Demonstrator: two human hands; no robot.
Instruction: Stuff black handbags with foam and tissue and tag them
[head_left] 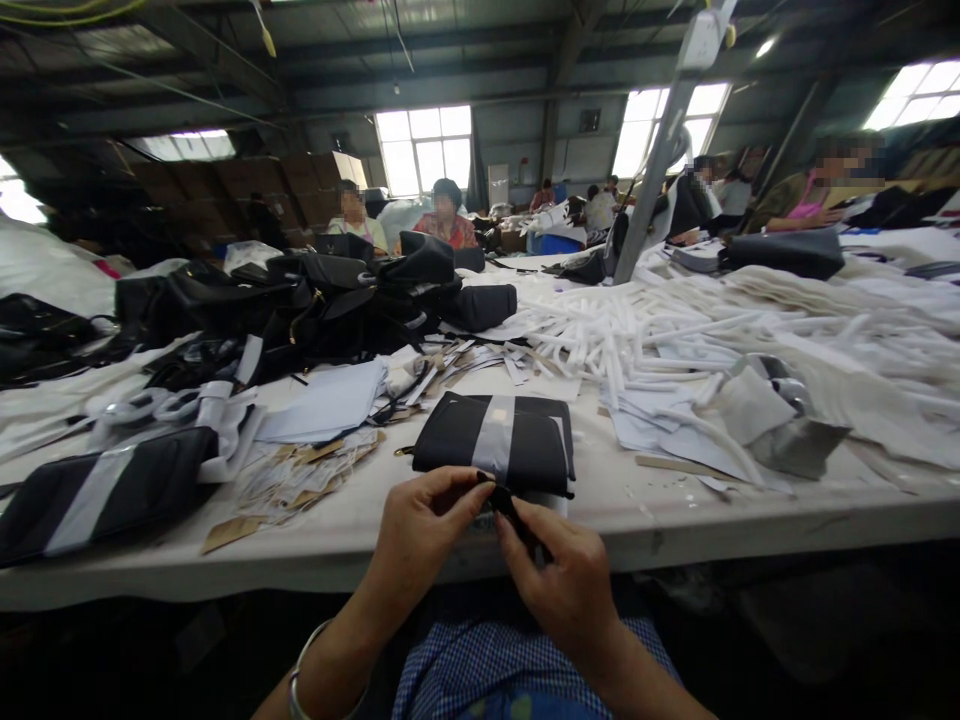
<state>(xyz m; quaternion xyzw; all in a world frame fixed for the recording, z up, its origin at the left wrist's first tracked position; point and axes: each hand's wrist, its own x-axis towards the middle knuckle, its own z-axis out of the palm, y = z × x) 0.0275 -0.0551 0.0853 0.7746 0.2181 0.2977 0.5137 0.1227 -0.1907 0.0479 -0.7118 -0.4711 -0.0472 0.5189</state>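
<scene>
In front of the table's edge, my left hand [421,528] pinches one end of a small black strap [505,504] between thumb and fingertips. My right hand [564,562] is closed around the rest of the same strap, whose lower part is hidden by the fingers. Just beyond both hands lies a flat black bag [453,434] wrapped with a pale band [496,432] across its middle. A small gold-coloured metal piece [403,452] sticks out at the bag's left side.
Another banded black bag [161,480] lies left, beside paper tags [304,475] and white sheets [330,400]. A heap of black bags [300,300] stands behind. White rolled strips [600,335] and a grey tape dispenser [799,440] lie right. A metal post [651,170] rises behind; people sit farther back.
</scene>
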